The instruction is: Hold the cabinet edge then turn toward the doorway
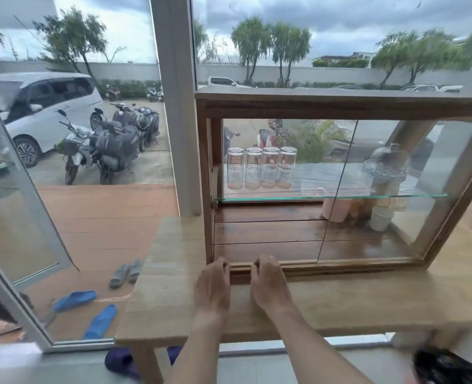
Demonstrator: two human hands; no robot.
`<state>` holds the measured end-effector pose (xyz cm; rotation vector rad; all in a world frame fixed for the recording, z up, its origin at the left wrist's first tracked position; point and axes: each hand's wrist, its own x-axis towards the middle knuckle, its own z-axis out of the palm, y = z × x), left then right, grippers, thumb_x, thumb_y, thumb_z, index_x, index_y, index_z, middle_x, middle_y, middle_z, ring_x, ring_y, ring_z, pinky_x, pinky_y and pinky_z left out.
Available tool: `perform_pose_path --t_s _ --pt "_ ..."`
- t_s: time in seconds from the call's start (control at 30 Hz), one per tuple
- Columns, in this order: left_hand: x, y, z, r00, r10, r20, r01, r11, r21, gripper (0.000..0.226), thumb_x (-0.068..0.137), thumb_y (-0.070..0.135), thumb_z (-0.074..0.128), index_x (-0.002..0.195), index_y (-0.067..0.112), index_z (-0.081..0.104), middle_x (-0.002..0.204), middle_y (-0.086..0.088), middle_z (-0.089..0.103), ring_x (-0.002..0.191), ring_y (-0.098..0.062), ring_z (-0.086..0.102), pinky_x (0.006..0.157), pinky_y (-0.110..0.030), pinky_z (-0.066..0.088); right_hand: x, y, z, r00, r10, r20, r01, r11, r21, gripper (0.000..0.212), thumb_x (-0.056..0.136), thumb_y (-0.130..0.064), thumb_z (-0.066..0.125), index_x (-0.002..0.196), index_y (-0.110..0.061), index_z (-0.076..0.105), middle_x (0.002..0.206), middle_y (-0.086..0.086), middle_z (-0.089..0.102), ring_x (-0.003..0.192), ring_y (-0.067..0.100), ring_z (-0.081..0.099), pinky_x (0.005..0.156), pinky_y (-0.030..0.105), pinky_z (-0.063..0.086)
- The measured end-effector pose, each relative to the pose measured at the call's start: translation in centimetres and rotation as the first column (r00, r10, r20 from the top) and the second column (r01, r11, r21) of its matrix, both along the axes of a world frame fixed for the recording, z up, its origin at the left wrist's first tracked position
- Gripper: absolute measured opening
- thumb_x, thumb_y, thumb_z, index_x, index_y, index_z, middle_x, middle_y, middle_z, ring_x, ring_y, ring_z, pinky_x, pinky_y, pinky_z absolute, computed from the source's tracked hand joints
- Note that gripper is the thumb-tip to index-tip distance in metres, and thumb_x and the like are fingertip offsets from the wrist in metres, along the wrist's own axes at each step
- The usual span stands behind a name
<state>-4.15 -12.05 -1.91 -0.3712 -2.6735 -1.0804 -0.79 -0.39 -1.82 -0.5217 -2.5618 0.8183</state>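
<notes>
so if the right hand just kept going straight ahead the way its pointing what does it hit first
The right hand has its curled fingers at the cabinet's bottom rail. Going straight on, it would probably meet that rail first. Beyond it lie the wooden cabinet floor and, farther in, the upturned glasses on the glass shelf.

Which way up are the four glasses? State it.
Upside down. The glasses on the glass shelf show thick bases on top, rims resting on the shelf.

Display cabinet (340,106) framed in matt, worn wood, with a glossy varnished plank floor (268,231); clear glass panes and shelf (329,197). 4 transparent tumblers (262,167) are shown. Bench (367,300) of pale, matt, unvarnished wood.
</notes>
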Motion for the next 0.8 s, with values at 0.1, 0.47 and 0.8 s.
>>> perform_pose_path --t_s 0.1,0.47,0.8 --pt "0.9 -1.4 0.0 0.999 0.031 -0.043 -0.031 0.999 0.011 0.014 0.096 0.026 0.051 0.094 0.017 0.062 0.094 -0.006 0.069 0.091 -0.024 0.061 0.069 -0.037 0.051 1.0 -0.7 -0.1 1.000 0.011 0.011 -0.011 0.999 -0.043 0.015 0.093 -0.016 0.046 0.079 -0.014 0.051 0.087 0.010 0.060 0.081 0.028 0.057 0.071 0.037 0.046" --pt "0.9 -16.0 -1.0 0.955 0.295 -0.027 -0.294 0.954 0.051 0.011 0.090 0.018 0.058 0.086 0.011 0.065 0.085 -0.011 0.071 0.084 -0.032 0.065 0.069 -0.040 0.046 -1.1 -13.3 0.4 0.944 0.327 0.039 -0.322 0.941 -0.102 0.022 0.088 -0.015 0.058 0.070 -0.013 0.046 0.073 0.009 0.058 0.067 0.025 0.053 0.063 0.038 0.041" --pt "5.2 -32.8 -5.7 0.792 0.605 0.078 -0.610 0.791 0.054 0.011 0.087 0.015 0.058 0.080 0.012 0.065 0.084 -0.012 0.070 0.083 -0.034 0.063 0.073 -0.044 0.052 -1.4 -31.4 -2.7 0.731 0.672 0.123 -0.674 0.738 -0.025 0.013 0.090 -0.020 0.054 0.084 -0.009 0.057 0.094 0.017 0.063 0.089 0.032 0.059 0.073 0.040 0.042"
